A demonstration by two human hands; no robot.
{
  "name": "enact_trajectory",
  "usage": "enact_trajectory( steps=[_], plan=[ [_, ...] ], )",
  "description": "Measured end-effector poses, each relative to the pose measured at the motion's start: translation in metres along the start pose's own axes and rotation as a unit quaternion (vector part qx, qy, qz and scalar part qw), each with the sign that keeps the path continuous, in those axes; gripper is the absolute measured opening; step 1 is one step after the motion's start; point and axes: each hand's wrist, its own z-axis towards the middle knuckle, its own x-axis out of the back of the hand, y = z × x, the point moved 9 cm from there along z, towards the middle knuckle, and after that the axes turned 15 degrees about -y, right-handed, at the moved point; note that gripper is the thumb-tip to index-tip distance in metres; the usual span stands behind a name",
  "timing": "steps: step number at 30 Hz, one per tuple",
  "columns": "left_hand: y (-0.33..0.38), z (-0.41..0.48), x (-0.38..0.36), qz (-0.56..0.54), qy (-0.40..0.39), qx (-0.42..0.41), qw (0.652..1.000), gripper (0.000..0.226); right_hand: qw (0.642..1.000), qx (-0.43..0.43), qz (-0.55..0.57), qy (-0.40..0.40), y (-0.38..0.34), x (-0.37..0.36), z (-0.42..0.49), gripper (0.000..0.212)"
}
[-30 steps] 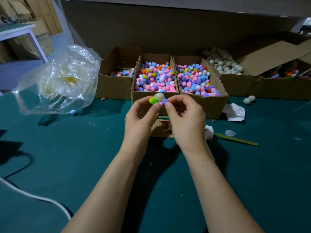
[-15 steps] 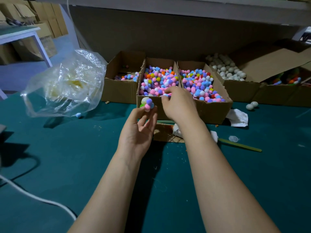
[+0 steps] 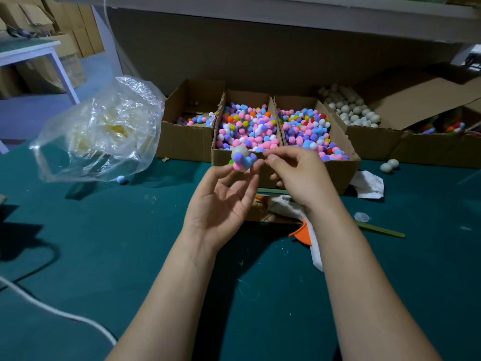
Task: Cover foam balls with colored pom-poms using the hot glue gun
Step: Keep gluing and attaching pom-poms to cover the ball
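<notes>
Head view. The landmark is the middle brown cardboard box (image 3: pixel 220 158), open-topped, at the far side of the dark green bench (image 3: pixel 104 243). It is full of small fluffy pom-poms (image 3: pixel 247 128) in pink, blue, purple, yellow and orange.

The left hand (image 3: pixel 221 204) is raised in front of that box's front wall, palm up. Its fingertips grip a small white foam ball (image 3: pixel 240 152); the ball's lower side carries purple, blue and pink pom-poms and its top is bare.

The right hand (image 3: pixel 299 175) is just right of the ball, in front of the box's right corner. Its fingers are curled, with thumb and forefinger pinched together almost at the ball. Cannot tell if anything sits between them.

The white hot glue gun with orange trigger (image 3: pixel 311 230) lies on the bench on the near side of the box, partly under the right wrist. Neither hand touches it, and its front end lies over a brown cardboard scrap (image 3: pixel 260 213).

- A second pom-pom box (image 3: pixel 343 173) touches the landmark's right wall.
- A nearly empty cardboard box (image 3: pixel 182 142) touches its left wall.
- Further right is a box of plain white foam balls (image 3: pixel 348 110).
- Two loose white balls (image 3: pixel 389 165) and crumpled white paper (image 3: pixel 369 185) lie on the bench right of the boxes.
- A thin green stick (image 3: pixel 380 230) lies near-right of the landmark.
- A crinkled clear plastic bag (image 3: pixel 104 131) stands left of the landmark, with one loose light-blue pom-pom (image 3: pixel 121 179) below it.
- A white cable (image 3: pixel 52 308) runs across the bench at near left.
</notes>
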Motion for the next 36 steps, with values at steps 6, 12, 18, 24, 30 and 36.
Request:
enact_trajectory(
  steps=[6,12,18,24,30,36],
  plan=[
    [-0.009,-0.004,-0.013,0.013,-0.059,0.052,0.997,0.056,0.998,0.014,0.056,-0.008,0.008,-0.002,-0.007,0.011],
    [-0.013,-0.005,-0.021,0.027,-0.085,0.072,0.993,0.055,0.990,0.009,0.139,0.001,0.022,0.002,-0.012,0.015],
    [-0.014,-0.006,-0.023,0.035,-0.105,0.094,0.989,0.052,0.983,0.005,0.185,-0.022,0.026,0.001,-0.013,0.032],
    [-0.017,-0.004,-0.020,0.072,-0.116,0.113,0.984,0.047,0.985,-0.046,0.166,0.010,0.037,0.001,-0.014,0.029],
    [-0.016,0.001,-0.013,0.126,-0.093,0.106,0.982,0.038,0.989,-0.089,0.106,0.045,0.042,0.006,-0.015,0.035],
    [-0.016,-0.001,-0.017,0.142,-0.110,0.111,0.977,0.025,0.962,-0.160,0.216,0.053,0.061,0.009,-0.021,0.039]
  ],
)
